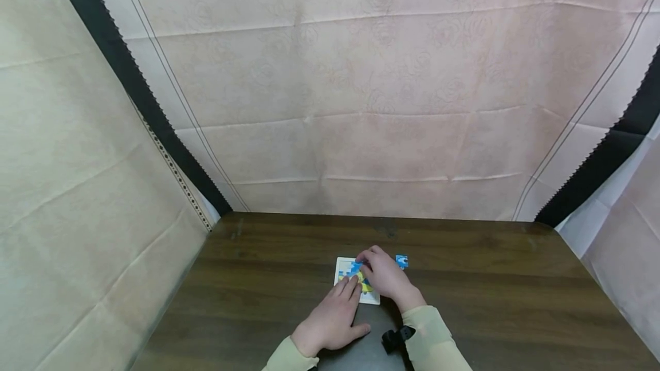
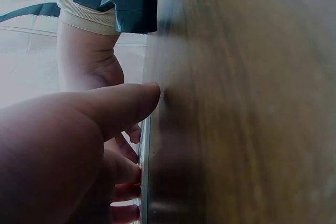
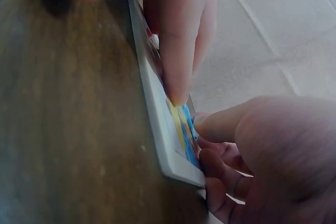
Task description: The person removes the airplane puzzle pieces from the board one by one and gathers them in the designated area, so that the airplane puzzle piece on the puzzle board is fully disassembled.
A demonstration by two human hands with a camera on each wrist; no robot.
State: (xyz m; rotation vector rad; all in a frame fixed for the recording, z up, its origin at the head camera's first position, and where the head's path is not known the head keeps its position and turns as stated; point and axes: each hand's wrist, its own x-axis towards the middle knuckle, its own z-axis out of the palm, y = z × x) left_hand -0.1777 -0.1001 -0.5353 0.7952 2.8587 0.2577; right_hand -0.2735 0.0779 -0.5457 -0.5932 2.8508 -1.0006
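Note:
A small jigsaw puzzle in a white frame (image 1: pixel 369 298) lies on the table, its inside filled with blue and yellow pieces. My left hand (image 1: pixel 332 316) rests on its lower left part, fingers straight and fingertips pressing the picture. Over the upper right part, my right hand (image 1: pixel 387 275) bends its fingers down. In the right wrist view its thumb (image 3: pixel 218 124) and curled fingers pinch a blue puzzle piece (image 3: pixel 188 116) at the picture's edge; the hand partly hides that piece. One loose blue and white puzzle piece (image 1: pixel 401 260) lies just beyond the right hand.
The brown wooden table (image 1: pixel 247 291) reaches back to a pale cloth wall (image 1: pixel 361 130), with more cloth at both sides. A dark grey surface (image 1: pixel 368 336) lies between the forearms, below the puzzle. A black wrist device (image 1: pixel 397 339) sits at the right cuff.

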